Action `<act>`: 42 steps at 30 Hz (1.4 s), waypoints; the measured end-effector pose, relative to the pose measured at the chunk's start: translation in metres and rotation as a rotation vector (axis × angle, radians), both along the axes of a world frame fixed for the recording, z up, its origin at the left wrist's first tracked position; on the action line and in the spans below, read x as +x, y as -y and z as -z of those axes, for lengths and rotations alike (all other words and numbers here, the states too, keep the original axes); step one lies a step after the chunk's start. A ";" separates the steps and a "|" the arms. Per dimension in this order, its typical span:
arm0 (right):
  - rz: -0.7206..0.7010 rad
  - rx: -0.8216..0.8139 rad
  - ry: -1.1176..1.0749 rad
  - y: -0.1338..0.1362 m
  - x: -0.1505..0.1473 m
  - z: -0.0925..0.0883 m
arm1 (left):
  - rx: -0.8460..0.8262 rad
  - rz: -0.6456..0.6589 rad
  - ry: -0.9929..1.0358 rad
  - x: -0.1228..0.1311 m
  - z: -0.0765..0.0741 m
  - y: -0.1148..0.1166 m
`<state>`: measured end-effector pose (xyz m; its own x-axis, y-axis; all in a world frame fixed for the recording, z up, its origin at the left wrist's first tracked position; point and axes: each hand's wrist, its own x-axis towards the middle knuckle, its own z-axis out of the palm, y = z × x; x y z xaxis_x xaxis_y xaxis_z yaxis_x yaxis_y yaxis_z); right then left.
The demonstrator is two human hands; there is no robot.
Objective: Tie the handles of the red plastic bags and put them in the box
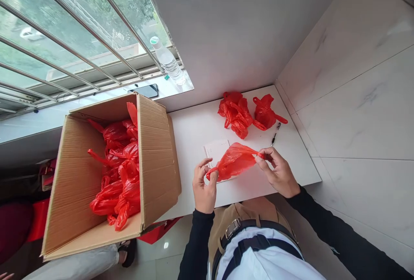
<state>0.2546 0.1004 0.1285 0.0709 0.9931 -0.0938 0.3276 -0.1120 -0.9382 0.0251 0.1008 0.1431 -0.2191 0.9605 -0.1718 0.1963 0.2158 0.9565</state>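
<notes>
A thin red plastic bag (235,160) is stretched between my two hands above the white table. My left hand (205,187) pinches one end of it between thumb and finger. At the other end, the fingers of my right hand (277,171) are closed on a gathered corner. Partly under the bag lies a white notebook (217,148). Beyond it rest a crumpled heap of red plastic (236,114) and a smaller red bag (265,111) with its handles spread.
An open cardboard box (158,163) at the left holds several tied red bags (124,168). A pen (275,135) lies near the right wall. On the windowsill are a water bottle (168,61) and a phone (144,90). Another person's leg (87,262) shows below the box.
</notes>
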 end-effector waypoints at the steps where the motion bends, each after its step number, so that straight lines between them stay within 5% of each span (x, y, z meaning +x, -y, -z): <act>1: -0.018 0.016 0.007 0.000 -0.002 -0.004 | 0.005 0.028 0.087 0.001 0.000 -0.002; 4: -0.107 0.121 0.076 0.001 -0.011 -0.017 | -0.026 0.048 0.328 0.007 0.004 -0.008; 8: -0.207 0.211 0.110 0.004 -0.024 -0.029 | -0.149 0.043 0.368 0.016 0.006 -0.009; 14: -0.262 0.029 -0.012 0.006 -0.040 -0.018 | -0.153 0.404 0.302 0.026 0.002 0.008; 17: -0.273 -0.035 -0.015 0.006 -0.042 -0.012 | -0.164 0.473 0.256 0.030 0.002 0.015; 25: -0.300 -0.045 0.026 0.002 -0.031 -0.010 | -0.300 0.430 0.400 0.035 0.012 0.021; 33: -0.202 -0.075 0.123 0.004 -0.027 -0.006 | -0.274 0.485 0.174 0.028 0.018 0.014; 38: -0.215 0.044 0.283 0.008 -0.011 0.008 | -0.281 0.297 0.329 0.023 0.028 0.012; 42: -0.230 -0.068 0.507 0.014 0.011 0.021 | -0.316 0.109 0.513 0.020 0.040 0.010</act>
<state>0.2656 0.0861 0.1078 -0.0940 0.9812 -0.1688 0.7588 -0.0392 -0.6502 0.0448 0.0911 0.1030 0.0639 0.8582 -0.5093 -0.2350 0.5090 0.8281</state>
